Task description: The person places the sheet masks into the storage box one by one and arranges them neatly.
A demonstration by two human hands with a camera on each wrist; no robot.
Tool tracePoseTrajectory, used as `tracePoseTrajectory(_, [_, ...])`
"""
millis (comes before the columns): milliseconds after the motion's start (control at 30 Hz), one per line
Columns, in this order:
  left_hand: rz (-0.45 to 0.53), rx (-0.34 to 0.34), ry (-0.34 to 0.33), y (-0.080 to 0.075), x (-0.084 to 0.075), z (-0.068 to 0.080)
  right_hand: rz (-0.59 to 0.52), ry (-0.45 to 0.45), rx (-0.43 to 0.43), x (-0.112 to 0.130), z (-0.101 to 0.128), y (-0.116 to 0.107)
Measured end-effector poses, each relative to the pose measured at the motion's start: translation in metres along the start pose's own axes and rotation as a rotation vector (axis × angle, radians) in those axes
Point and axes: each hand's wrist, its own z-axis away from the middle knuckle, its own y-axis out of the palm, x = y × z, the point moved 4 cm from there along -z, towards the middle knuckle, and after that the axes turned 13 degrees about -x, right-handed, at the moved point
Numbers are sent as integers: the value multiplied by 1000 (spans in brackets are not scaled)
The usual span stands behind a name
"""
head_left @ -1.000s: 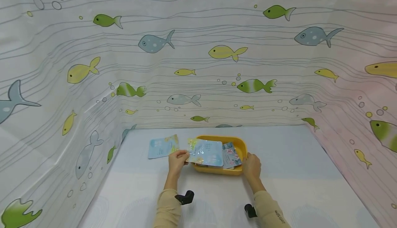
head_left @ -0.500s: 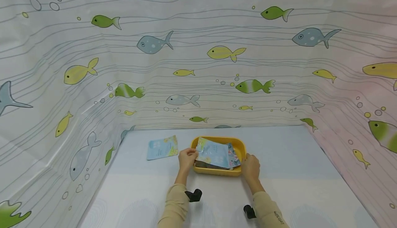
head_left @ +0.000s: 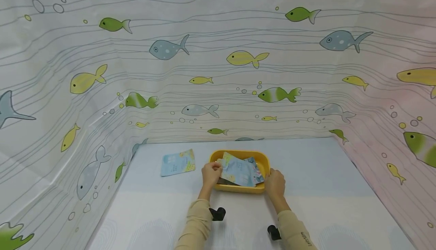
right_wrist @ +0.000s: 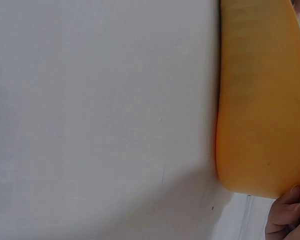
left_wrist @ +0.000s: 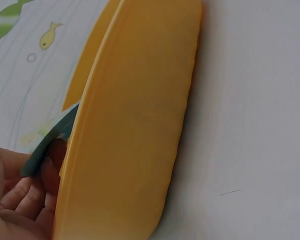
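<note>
A yellow plastic basket (head_left: 240, 190) stands on the table with several flat packets in it. My left hand (head_left: 211, 173) is at its left end and pinches the corner of a light blue packet (head_left: 238, 170) that lies tilted over the others. In the left wrist view the bent edge of this packet (left_wrist: 52, 137) sits between thumb and fingers, just inside the basket wall (left_wrist: 130, 120). My right hand (head_left: 275, 182) grips the basket's right end; its curled fingers (right_wrist: 285, 212) show at the corner in the right wrist view. Beneath the light blue packet, a flower-printed packet (head_left: 258, 175) partly shows.
Another light blue packet (head_left: 178, 163) lies flat on the white table (head_left: 327, 189), left of the basket. A dark flat item (head_left: 227, 182) shows at the basket's front left. Fish-printed sheeting (head_left: 238, 91) rises behind and on both sides.
My left hand has moved right with the light blue packet, from the basket's left edge to inside it, and the packet now lies lower and turned. The right hand keeps its hold.
</note>
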Motion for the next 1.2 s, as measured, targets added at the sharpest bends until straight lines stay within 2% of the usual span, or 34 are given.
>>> tracePoseTrajectory(367, [-97,-36,46,6,-6,0,-9,6,-14,-1,0,-1])
tracePoseTrajectory(600, [-268,-79,43,9,-11,4,-10,10,-5,0,0,0])
tracePoseTrajectory(767, [-346,-44,33,14,-13,6,-15,4,-7,2,1,-2])
tracePoseTrajectory(1033, [-395,-14,13,19,-12,10,-18,1,-10,2,1,-4])
tracePoseTrajectory(1200, [-480,-48,65,20,-11,12,-23,-2,-14,0,1,-2])
